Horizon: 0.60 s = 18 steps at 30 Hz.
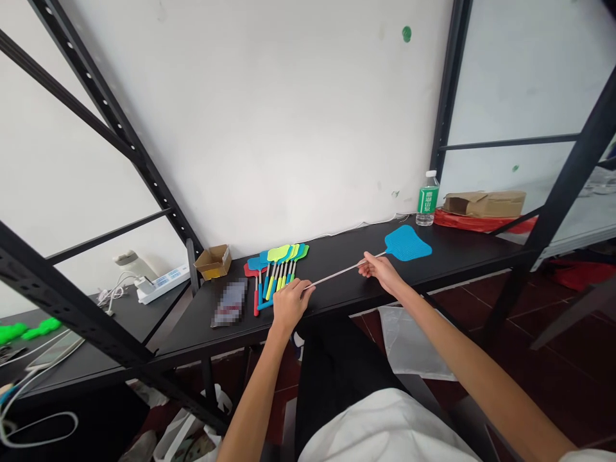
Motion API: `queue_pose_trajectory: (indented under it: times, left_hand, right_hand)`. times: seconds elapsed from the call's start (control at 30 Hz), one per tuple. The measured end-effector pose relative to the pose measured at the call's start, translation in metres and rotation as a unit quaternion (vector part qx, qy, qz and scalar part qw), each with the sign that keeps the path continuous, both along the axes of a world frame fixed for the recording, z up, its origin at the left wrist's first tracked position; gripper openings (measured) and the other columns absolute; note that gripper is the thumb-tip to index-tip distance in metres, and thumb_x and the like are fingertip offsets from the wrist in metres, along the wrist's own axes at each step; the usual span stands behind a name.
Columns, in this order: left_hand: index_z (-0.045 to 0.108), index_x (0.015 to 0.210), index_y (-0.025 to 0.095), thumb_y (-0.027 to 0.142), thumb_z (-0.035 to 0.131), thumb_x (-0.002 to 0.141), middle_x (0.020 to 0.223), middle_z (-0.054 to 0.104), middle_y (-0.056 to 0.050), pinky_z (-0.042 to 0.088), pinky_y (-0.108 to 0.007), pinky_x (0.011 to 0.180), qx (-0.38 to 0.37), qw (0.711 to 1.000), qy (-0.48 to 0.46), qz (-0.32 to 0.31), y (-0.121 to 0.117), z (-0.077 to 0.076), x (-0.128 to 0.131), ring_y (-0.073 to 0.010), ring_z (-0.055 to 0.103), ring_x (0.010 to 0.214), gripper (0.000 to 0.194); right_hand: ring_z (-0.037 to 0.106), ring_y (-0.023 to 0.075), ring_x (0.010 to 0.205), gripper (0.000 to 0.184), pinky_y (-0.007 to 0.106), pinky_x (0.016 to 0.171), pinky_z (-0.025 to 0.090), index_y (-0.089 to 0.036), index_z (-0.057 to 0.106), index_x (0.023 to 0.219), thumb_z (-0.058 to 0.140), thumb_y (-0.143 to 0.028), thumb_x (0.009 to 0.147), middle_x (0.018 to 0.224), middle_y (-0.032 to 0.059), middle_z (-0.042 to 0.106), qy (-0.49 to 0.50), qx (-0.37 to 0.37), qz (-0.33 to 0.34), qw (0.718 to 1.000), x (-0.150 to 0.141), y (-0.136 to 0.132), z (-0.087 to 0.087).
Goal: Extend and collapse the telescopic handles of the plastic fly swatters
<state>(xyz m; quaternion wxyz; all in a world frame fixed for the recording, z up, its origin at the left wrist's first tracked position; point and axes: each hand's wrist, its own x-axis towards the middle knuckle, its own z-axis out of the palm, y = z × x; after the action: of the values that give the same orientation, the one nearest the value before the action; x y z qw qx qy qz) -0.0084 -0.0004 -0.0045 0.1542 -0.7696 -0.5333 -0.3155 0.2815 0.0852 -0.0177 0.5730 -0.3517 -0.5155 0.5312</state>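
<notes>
My left hand (pixel 290 306) and right hand (pixel 378 271) grasp the blue plastic flyswatter (pixel 408 244) above the black worktop's (pixel 337 256) front edge.

Blue swatter (pixel 408 243), black table (pixel 337 282), green-labelled bottle (pixel 427 200), white wall (pixel 289 115), red-brown tiled floor (pixel 520 321)

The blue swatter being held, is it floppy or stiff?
The blue swatter probably feels light, since its head looks thin. Its rod might bend a little because it is skinny, though it looks straight between the left hand and right hand. It probably won't roll, as the head is wide and flat.
</notes>
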Motion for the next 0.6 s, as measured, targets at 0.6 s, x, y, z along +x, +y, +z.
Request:
queue_pose_trajectory:
  times: [0.6]
  left_hand:
    - [0.071,0.098,0.025,0.04,0.042,0.104,0.089,0.072,-0.006,0.037,-0.034,0.076,0.052,0.997,0.059,0.016,0.0007,-0.0011,-0.0008,-0.0225,0.061,0.085,0.033]
  right_hand:
    - [0.043,0.0139,0.048,0.047,0.031,0.054,0.035,-0.021,0.054,0.045,0.067,-0.049,0.082,0.043,0.0007,0.045,0.022,0.038,-0.013,0.999,0.0023,0.0001,-0.0033]
